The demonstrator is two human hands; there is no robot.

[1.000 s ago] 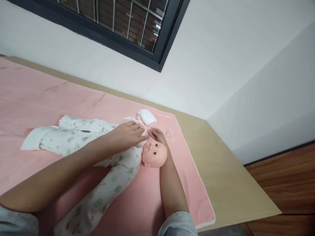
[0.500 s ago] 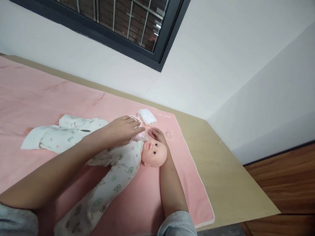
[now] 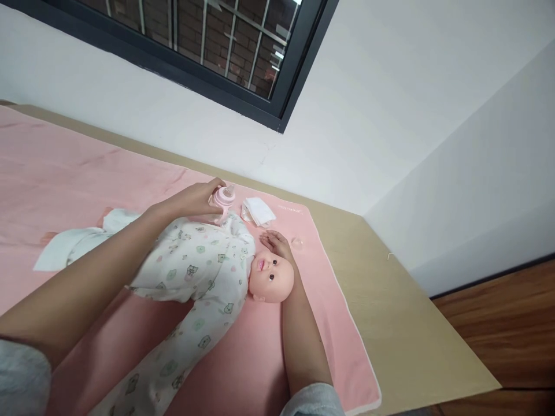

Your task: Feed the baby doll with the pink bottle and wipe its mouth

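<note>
My left hand point(image 3: 197, 199) grips a pink baby bottle point(image 3: 224, 199) upright, its clear teat on top, at the far side of the doll's chest. A baby doll point(image 3: 272, 274) lies on its back with its bald head to the right, wearing a white printed sleepsuit point(image 3: 191, 260). Its mouth is uncovered. Just beyond the doll's head rests my right hand point(image 3: 277, 244), fingers loosely stretched and holding nothing I can see. The right forearm runs along the crown of the head, touching it or very close.
A folded white cloth point(image 3: 259, 211) sits between the bottle and my right hand. Near it is a small clear round piece point(image 3: 297, 242). The pink mat point(image 3: 69, 167) covers much of the wooden tabletop point(image 3: 377, 300), which meets a white wall below a dark-framed window point(image 3: 277, 110).
My left hand has drawn the bottle away from the doll's mouth, back and to the left, and turned it upright. My right hand has stayed by the head.
</note>
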